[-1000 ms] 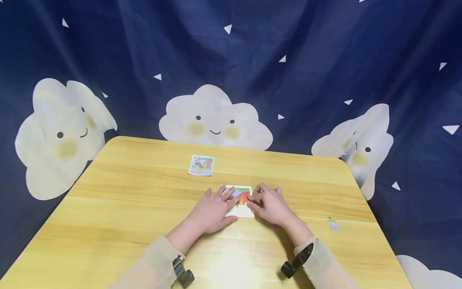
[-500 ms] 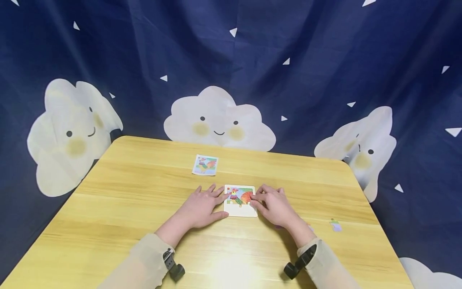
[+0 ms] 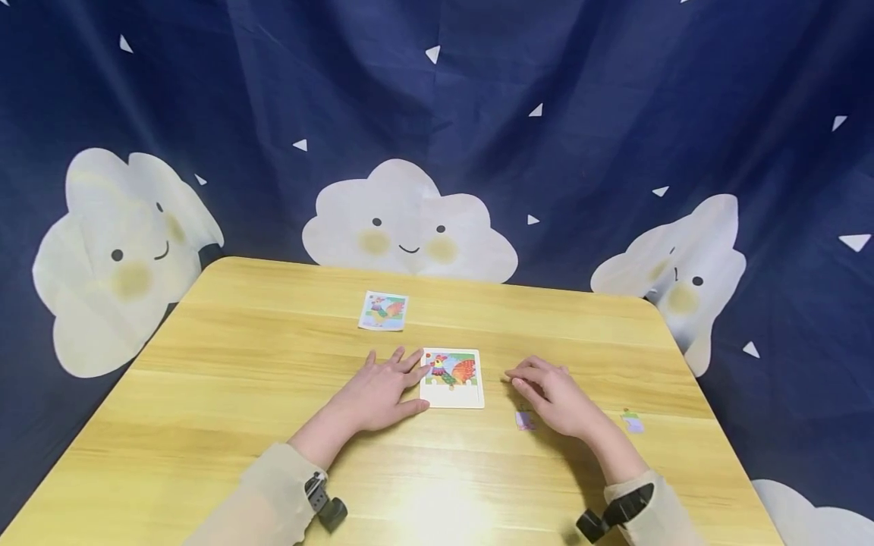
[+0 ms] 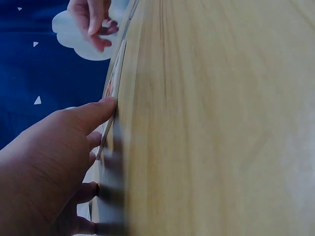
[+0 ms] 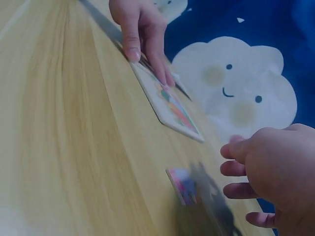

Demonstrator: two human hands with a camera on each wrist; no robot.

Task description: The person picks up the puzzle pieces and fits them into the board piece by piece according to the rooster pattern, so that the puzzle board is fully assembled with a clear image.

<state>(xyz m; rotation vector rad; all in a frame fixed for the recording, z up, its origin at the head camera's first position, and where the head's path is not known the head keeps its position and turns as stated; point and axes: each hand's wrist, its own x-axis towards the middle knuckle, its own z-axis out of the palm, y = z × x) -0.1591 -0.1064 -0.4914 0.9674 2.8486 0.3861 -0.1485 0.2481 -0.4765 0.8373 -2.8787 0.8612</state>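
A white-framed puzzle tray (image 3: 451, 397) lies mid-table, its upper part filled with pieces picturing a colourful rooster and its lower strip bare white. My left hand (image 3: 382, 390) rests at the tray's left side, fingers spread, with the thumb at the lower left corner and a fingertip over the left rim. To the right of the tray, my right hand (image 3: 556, 398) hovers over the table with loosely bent fingers and holds nothing. Just below it lies a purple and pink puzzle piece (image 5: 182, 186). Another piece (image 3: 632, 422), green and lilac, lies farther right, beyond the right wrist.
Behind the tray lies a small picture card (image 3: 384, 312) showing the same rooster. The wooden table (image 3: 273, 326) ends at a dark blue curtain (image 3: 437, 98) printed with white clouds.
My left hand has slid left off the rooster pieces to the tray's edge. My right hand has left the tray's right side and moved right, uncovering the purple piece.
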